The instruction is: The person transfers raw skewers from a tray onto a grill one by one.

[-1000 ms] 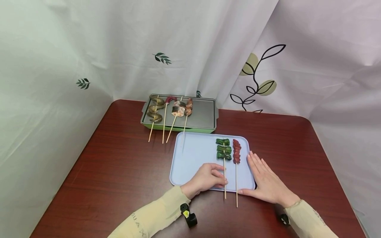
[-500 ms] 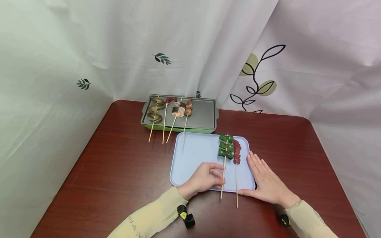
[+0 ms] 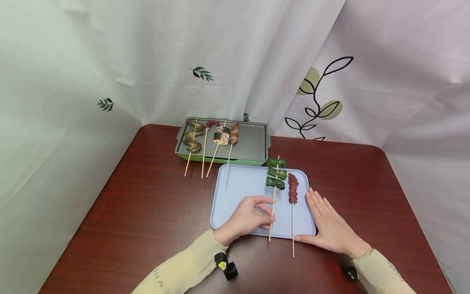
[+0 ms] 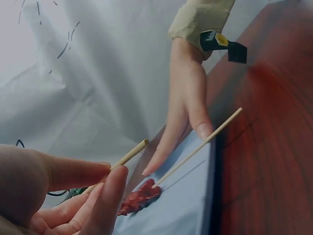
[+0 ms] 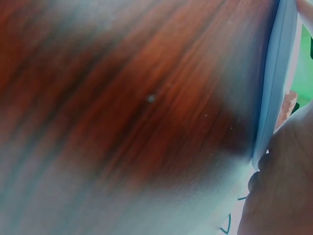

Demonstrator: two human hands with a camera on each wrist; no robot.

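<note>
In the head view my left hand (image 3: 250,214) pinches the stick of a green pepper skewer (image 3: 276,173) between thumb and fingers. Its three green pieces hang above the right part of the light blue tray (image 3: 235,192), the top one over the far rim. The left wrist view shows thumb and fingertip meeting on the wooden stick (image 4: 131,153). A red meat skewer (image 3: 293,188) lies on the tray, its stick sticking out past the near rim. My right hand (image 3: 332,224) rests with straight fingers along the tray's right edge, thumb at the near corner.
Behind the tray stands a green grill with a grey top (image 3: 253,141). On it lie a brown curled skewer (image 3: 193,135), a dark red curved skewer (image 3: 211,123), a fish-like chunk skewer (image 3: 222,136) and a brown meat skewer (image 3: 233,133). Curtains surround the wooden table (image 3: 147,196).
My left hand has raised the green pepper skewer from beside the red skewer and moved it slightly left and away from me. My right hand has stayed at the tray's edge.
</note>
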